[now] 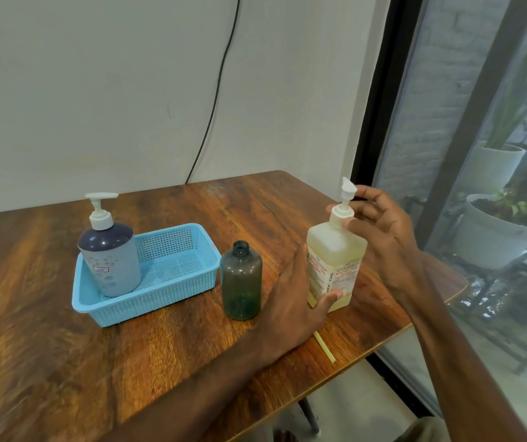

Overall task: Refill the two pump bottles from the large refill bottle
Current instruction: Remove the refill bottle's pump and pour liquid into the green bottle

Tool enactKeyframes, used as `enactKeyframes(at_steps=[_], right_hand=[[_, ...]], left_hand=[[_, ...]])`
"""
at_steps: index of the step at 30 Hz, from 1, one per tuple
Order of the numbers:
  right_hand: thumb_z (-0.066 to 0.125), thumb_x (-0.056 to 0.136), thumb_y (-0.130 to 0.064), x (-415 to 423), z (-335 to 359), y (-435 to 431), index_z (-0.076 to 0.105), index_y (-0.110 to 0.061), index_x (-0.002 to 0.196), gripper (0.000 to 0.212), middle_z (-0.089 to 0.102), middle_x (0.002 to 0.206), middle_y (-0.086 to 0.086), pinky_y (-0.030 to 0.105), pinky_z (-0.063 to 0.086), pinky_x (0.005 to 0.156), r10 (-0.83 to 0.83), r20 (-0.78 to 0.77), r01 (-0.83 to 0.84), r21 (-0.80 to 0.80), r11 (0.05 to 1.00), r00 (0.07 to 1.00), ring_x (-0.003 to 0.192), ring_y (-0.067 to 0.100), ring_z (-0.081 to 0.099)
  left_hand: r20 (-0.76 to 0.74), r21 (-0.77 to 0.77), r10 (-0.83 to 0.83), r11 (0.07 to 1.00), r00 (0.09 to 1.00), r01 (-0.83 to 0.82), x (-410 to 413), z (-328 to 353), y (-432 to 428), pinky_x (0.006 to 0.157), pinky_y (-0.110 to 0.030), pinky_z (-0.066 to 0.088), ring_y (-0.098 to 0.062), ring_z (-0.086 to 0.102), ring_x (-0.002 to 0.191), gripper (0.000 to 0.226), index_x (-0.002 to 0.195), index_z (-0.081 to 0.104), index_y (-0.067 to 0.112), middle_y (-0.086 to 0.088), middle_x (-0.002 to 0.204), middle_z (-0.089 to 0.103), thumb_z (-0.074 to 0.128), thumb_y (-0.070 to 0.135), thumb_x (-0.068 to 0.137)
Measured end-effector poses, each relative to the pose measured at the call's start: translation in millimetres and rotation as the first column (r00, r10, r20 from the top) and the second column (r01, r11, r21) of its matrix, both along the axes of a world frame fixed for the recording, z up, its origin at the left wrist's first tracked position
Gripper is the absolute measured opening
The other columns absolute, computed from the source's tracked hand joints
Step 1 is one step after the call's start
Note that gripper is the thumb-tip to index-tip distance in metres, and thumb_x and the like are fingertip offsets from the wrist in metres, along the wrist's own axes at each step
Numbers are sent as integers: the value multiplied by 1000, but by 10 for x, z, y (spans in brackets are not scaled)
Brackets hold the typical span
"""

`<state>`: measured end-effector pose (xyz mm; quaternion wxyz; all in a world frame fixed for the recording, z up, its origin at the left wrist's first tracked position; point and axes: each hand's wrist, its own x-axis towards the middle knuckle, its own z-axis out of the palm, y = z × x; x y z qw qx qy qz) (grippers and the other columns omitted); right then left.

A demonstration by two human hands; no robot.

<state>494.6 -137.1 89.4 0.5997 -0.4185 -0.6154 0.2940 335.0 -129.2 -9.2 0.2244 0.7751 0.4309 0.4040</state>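
The right hand's (383,231) fingers (351,223) curl about the white pump (346,194) collar of the yellow refill bottle (335,247). The left hand (291,301) grips its lower body, thumb across a label (343,275) whose only legible writing is "CHG". The bottle stands upright near the worktop's (192,362) right edge. Beside it is an uncapped teal bottle (241,282). Left of that, a grey-blue pump bottle (109,260) stands in a blue basket (160,301), its small sticker unreadable.

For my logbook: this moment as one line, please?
left hand: holds yellow pump bottle | right hand: pinches its pump collar | small green bottle: uncapped | grey pump bottle: in blue basket
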Motion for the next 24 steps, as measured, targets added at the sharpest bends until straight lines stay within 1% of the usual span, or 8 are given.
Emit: enactKeyframes(at_steps=[3, 7, 9, 12, 15, 19, 21, 24], right_hand=[[56, 99, -4, 1, -1, -25, 50, -16, 138, 42, 74, 120, 0, 39, 57, 93, 42, 6, -42, -30, 999, 999, 112, 17, 70], [79, 85, -26, -30, -46, -33, 58, -25, 129, 49, 68, 121, -11, 36, 57, 96, -138, 130, 138, 4, 990, 982, 111, 11, 67], [83, 81, -26, -29, -49, -25, 60, -24, 126, 51, 69, 116, -11, 36, 58, 95, -186, 134, 182, 45, 982, 973, 108, 11, 68], [71, 91, -11, -16, -42, -18, 57, -19, 132, 44, 72, 117, -3, 44, 58, 94, -108, 61, 107, 20, 994, 992, 108, 15, 70], [58, 95, -10, -12, -42, -33, 53, -20, 138, 44, 72, 124, 0, 49, 57, 96, -28, 51, 29, -13, 999, 998, 113, 17, 69], [74, 90, -22, -37, -56, -51, 56, -26, 134, 48, 69, 126, -11, 39, 56, 98, -91, 128, 93, -7, 996, 988, 115, 9, 66], [82, 82, -31, -56, -67, -67, 59, -27, 129, 53, 68, 121, -15, 31, 58, 93, -173, 171, 173, 16, 985, 970, 110, 5, 66], [84, 79, -27, -52, -48, -82, 63, -25, 123, 48, 70, 116, -14, 32, 60, 92, -216, 153, 213, 36, 976, 964, 105, 5, 68]], left_hand=[[-3, -1, 3, 1000, 1000, -3, 3, 3, -5, 86, 14, 23, 23, 28, 123, 88, 157, 15, 37, 15, 154, 41, 74, 43, 92], [-2, 1, 2, 1000, 1000, -2, -3, 6, -6, 86, 13, 23, 28, 30, 120, 87, 157, 15, 37, 14, 153, 42, 73, 42, 93], [-2, 4, 1, 1000, 1000, -1, -3, 1, -2, 87, 13, 23, 28, 29, 121, 87, 158, 15, 36, 14, 154, 41, 73, 42, 93], [1, 3, 7, 1000, 1000, -7, 2, -2, 3, 89, 10, 27, 16, 30, 129, 90, 158, 14, 35, 13, 154, 42, 74, 43, 92], [1, 3, 5, 1000, 1000, -5, 5, -12, 13, 93, 6, 28, 11, 33, 132, 89, 158, 14, 36, 13, 153, 42, 74, 44, 92], [-4, 1, 17, 1000, 1000, -17, 3, -20, 15, 88, 10, 26, 14, 29, 129, 88, 157, 13, 38, 14, 154, 41, 73, 45, 92], [-7, -6, 16, 1000, 1000, -16, 4, -27, 20, 90, 8, 25, 14, 28, 132, 90, 159, 12, 37, 15, 156, 39, 72, 46, 93], [-11, -9, 17, 1000, 1000, -17, 5, -34, 24, 99, 0, 26, 8, 30, 136, 92, 160, 11, 35, 13, 158, 39, 72, 46, 92]])
